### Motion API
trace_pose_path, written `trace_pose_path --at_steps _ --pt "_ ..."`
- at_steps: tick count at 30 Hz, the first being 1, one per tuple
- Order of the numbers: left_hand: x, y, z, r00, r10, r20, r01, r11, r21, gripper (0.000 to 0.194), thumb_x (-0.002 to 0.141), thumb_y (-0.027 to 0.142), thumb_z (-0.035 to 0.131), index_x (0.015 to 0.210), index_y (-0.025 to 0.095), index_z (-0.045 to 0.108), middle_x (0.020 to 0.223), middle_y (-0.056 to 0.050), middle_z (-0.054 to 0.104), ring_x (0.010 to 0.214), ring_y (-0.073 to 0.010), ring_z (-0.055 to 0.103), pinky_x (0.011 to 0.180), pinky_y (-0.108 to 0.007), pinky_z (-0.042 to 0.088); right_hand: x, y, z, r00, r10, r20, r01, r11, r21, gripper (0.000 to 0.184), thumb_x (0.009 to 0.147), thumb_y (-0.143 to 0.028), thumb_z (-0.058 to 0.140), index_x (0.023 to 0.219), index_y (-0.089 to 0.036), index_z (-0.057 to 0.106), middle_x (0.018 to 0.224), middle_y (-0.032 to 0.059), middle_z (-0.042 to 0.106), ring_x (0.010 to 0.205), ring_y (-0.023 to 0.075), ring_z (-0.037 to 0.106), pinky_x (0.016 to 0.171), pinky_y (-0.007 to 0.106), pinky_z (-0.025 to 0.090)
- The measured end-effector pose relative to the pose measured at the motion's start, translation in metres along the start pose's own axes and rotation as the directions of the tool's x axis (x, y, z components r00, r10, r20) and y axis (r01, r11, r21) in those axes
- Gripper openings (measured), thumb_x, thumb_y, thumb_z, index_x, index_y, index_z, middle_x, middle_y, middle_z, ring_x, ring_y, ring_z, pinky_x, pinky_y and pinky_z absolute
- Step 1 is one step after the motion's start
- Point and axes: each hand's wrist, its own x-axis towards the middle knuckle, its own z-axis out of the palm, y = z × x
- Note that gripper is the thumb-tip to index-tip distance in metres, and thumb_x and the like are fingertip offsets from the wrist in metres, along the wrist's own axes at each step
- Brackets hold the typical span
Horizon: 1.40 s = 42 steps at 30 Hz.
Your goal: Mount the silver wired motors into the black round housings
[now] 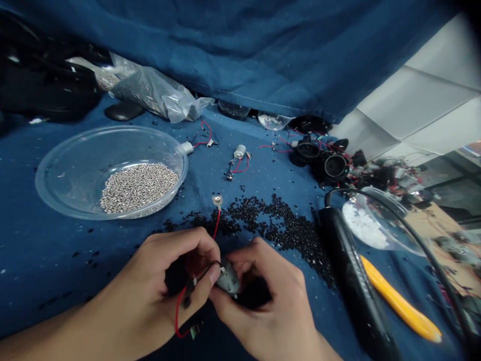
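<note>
Between my two hands is a small grey electric motor [227,279]. My right hand [270,296] is closed around its body with thumb and fingers. My left hand [173,281] pinches a thin black wire [211,266] at the motor's end face. A red wire [217,224] runs up from the hands to a small metal contact plate [217,200]. Another red wire [177,311] loops below my left hand to a tiny green circuit board [194,331]. The fingertips partly hide the joint between wire and motor.
A clear bowl [52,175] of small metal pieces stands at left. Many tiny black parts [278,220] lie spread beyond my hands. A wired motor [239,152] lies farther back. A black-handled tool [353,281] with a cable, a yellow handle [400,301] and a tub [366,225] of white material are at right.
</note>
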Motion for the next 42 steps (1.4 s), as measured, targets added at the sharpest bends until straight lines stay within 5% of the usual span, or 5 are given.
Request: trace_pose_path --at_steps 22,36,42 --pt "0.0024 -0.0046 0.0005 0.995 -0.051 0.086 0.043 0.995 0.089 0.013 0.087 0.023 0.048 0.077 0.024 0.058 0.064 0.007 0.060 0.057 -0.0092 0.058 0.055 -0.020 0.040 0.0010 0.0009 -0.0010 1.000 -0.023 -0.018 0.021 0.996 -0.091 0.011 0.076 -0.019 0.070 0.082 -0.019 0.061 0.070 -0.0049 0.056 0.056 0.0067 0.054 0.050 0.018 0.041" --pt "0.0022 -0.0050 -0.0021 0.990 -0.062 0.129 0.055 0.997 0.058 0.016 0.091 0.028 0.047 0.079 0.024 0.058 0.067 0.007 0.061 0.061 -0.0108 0.059 0.058 -0.022 0.041 0.0024 -0.0053 0.0002 0.972 0.230 0.052 -0.234 0.969 0.080 0.015 0.069 -0.021 0.075 0.075 -0.018 0.061 0.061 -0.0047 0.056 0.048 0.0078 0.050 0.044 0.017 0.040" --pt "-0.0035 -0.0027 -0.0017 0.988 -0.132 0.083 0.124 0.988 0.092 0.014 0.092 0.034 0.049 0.089 0.028 0.060 0.078 0.007 0.067 0.074 -0.0121 0.064 0.056 -0.023 0.041 0.0033 -0.0063 -0.0011 0.968 0.243 0.060 -0.249 0.962 0.112 0.017 0.068 -0.021 0.076 0.074 -0.018 0.060 0.060 -0.0046 0.056 0.050 0.0077 0.049 0.045 0.017 0.039"
